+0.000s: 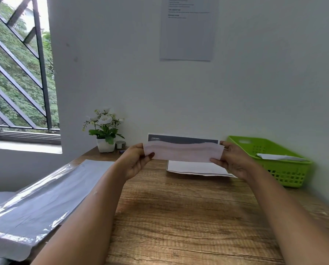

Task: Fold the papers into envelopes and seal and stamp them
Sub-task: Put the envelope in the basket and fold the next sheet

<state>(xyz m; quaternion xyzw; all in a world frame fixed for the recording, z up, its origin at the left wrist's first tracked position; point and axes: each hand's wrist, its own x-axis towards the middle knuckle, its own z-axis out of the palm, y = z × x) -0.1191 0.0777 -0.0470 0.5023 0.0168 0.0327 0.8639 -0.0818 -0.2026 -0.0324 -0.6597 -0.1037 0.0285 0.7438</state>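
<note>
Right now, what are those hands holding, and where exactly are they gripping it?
A folded paper, held up above the table: the left hand pinches its left end, the right hand its right end.

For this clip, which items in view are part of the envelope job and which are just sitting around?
In use:
- folded paper, pinched at its ends by the left hand and the right hand
- paper stack on the desk
- green basket holding a white paper piece

Lying about:
- potted flowers
- plastic-wrapped sheets
- wall notice

Folded white paper (182,153) held level above the desk; flat white sheets (196,168) lie beneath.
</note>
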